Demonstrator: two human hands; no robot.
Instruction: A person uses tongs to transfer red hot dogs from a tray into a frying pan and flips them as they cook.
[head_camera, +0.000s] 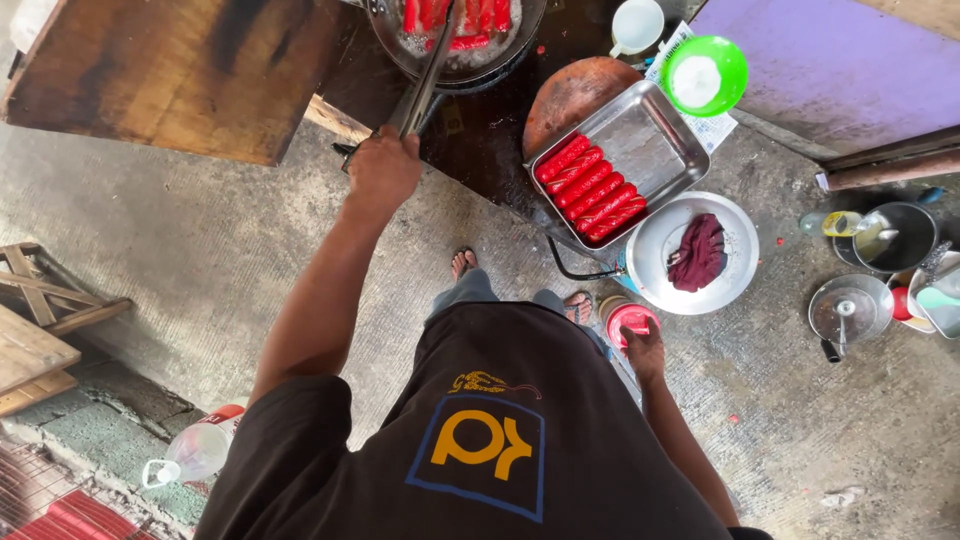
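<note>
**Tongs in the pan, a hand on the red lid**

The left hand (380, 172), in the upper middle of the frame, is closed in a fist around the handles of metal tongs (428, 75). The tongs run up and to the right from the fist, and their tips reach into a dark pan (530, 25) at the top edge, where red sausages (470, 18) lie in bubbling oil. The pan stands on a dark table (480, 140).

The right hand (643, 352) hangs low at the person's side, right of centre. Its fingers curl over the rim of a round red lid (630, 322); how firmly it grips cannot be told, since the fingers hide the contact.

Just above that hand and to the right, a round metal plate (735, 265) holds a dark red cloth (698, 252). Touching the plate's upper left edge is a steel tray (655, 140) with a row of red sausages (590, 188) packed along its lower left side. A green bowl (735, 60) with white powder and a white cup (636, 25) stand at the upper right. Pots and a lid (850, 310) crowd the right edge. A clear plastic bottle (195, 452) lies at the lower left on the concrete floor (200, 250).
</note>
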